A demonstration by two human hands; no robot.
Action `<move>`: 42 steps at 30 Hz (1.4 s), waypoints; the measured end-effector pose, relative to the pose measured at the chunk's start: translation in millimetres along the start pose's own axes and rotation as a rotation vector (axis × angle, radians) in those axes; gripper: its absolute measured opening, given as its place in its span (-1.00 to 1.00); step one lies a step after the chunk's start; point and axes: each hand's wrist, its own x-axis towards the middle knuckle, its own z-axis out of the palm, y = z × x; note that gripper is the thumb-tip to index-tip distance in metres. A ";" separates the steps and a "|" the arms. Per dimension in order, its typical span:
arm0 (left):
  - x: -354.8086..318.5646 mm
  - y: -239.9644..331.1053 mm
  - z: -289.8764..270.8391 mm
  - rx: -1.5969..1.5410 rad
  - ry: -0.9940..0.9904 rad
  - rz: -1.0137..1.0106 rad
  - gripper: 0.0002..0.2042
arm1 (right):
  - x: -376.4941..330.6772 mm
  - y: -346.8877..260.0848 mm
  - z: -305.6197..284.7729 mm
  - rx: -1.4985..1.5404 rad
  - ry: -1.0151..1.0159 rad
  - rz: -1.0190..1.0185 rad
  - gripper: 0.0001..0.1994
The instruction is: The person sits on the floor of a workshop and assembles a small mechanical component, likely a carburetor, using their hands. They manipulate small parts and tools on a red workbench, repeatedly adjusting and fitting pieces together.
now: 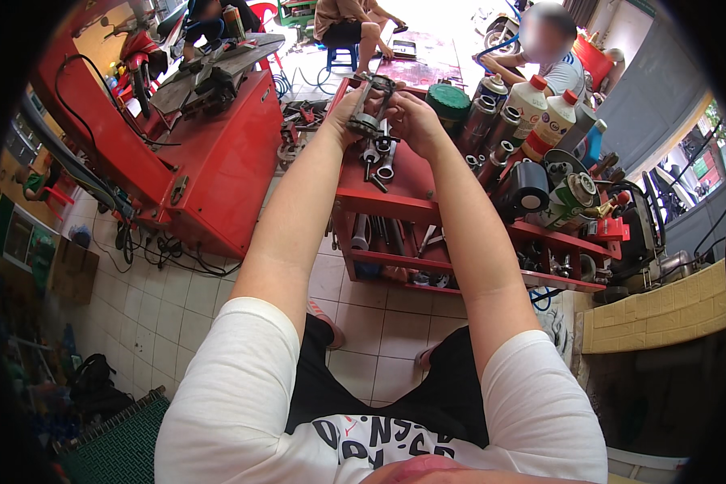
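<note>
Both my arms reach forward over a red tool cart (395, 187). My left hand (346, 118) is closed on the left side of a dark and silver metal part (367, 124) with a ring-like lower end; I cannot make out its exact kind. My right hand (413, 123) has its fingers bent round the part's right side, and they are partly hidden behind it. The part is held up above the cart top. Just below it lie several metal tools, among them a ring-ended wrench (386, 172).
Spray cans (482, 113), white bottles with red caps (553, 121) and a green-lidded tub (448, 101) crowd the cart's right side. At left stands a red machine (226, 161) with cables below. Two people (347, 24) (569, 73) sit farther off.
</note>
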 end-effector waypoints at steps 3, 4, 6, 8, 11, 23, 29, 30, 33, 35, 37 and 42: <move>-2.7 0.6 1.9 -0.023 -0.002 -0.018 -0.71 | 0.2 1.8 2.9 0.022 0.014 0.004 -0.87; -3.8 0.0 3.9 -0.029 0.003 -0.021 -0.72 | -1.0 1.8 4.4 0.021 0.038 0.001 -0.88; -5.3 0.4 6.0 -0.019 0.020 -0.015 -0.71 | -3.1 1.1 10.2 0.022 0.081 -0.006 -0.92; -5.0 0.4 4.9 -0.009 0.042 -0.003 -0.71 | -3.7 0.4 14.7 0.030 0.085 -0.022 -0.92; -2.3 -0.7 0.2 0.010 0.073 0.016 -0.70 | -5.0 -0.1 15.7 0.016 0.070 -0.029 -0.93; 1.2 -0.7 -6.9 0.048 0.010 -0.014 -0.67 | -6.0 -0.8 10.9 0.052 -0.014 -0.011 -0.93; 1.7 -0.7 -7.1 0.011 -0.106 -0.019 -0.64 | -1.2 -1.1 11.3 0.093 0.071 -0.019 -0.85; 3.4 -0.9 -7.7 0.008 -0.084 -0.007 -0.63 | 0.1 -0.2 9.8 0.078 0.072 -0.020 -0.84; 4.4 -1.6 -9.1 0.014 -0.049 0.006 -0.63 | 1.1 3.3 8.0 0.052 0.038 -0.047 -0.83; 3.6 -1.6 -9.8 0.023 -0.035 0.002 -0.63 | 0.5 3.9 8.9 0.058 0.059 -0.045 -0.82; 2.2 -1.1 -10.7 0.033 -0.021 -0.008 -0.66 | -0.7 3.6 11.4 0.047 0.069 -0.048 -0.83; 1.8 -1.8 -6.6 0.046 -0.006 0.002 -0.74 | 0.7 4.9 6.9 -0.083 0.069 -0.084 -0.81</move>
